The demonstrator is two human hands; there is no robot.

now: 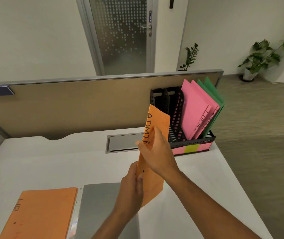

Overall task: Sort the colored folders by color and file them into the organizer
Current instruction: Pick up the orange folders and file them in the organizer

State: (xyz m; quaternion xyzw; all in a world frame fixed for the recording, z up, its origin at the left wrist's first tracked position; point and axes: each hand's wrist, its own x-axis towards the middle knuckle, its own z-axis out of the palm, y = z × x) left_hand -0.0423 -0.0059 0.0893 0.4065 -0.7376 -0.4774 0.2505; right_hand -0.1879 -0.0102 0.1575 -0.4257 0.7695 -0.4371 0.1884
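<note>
An orange folder (156, 121) with black lettering stands upright in the air in front of the black mesh organizer (192, 141). My right hand (156, 152) grips its middle from the right side. My left hand (131, 185) holds its lower edge. The organizer at the desk's back right holds two pink folders (195, 109) and, in the rightmost slot, green folders (213, 94); its two left slots look empty. Another orange folder (39, 214) lies flat at the front left, next to a grey folder (98, 206).
A beige partition panel (79, 104) runs along the back of the white desk (43, 161). A metal cable hatch (124, 143) is set in the desk left of the organizer. Potted plants (261, 59) stand on the floor beyond.
</note>
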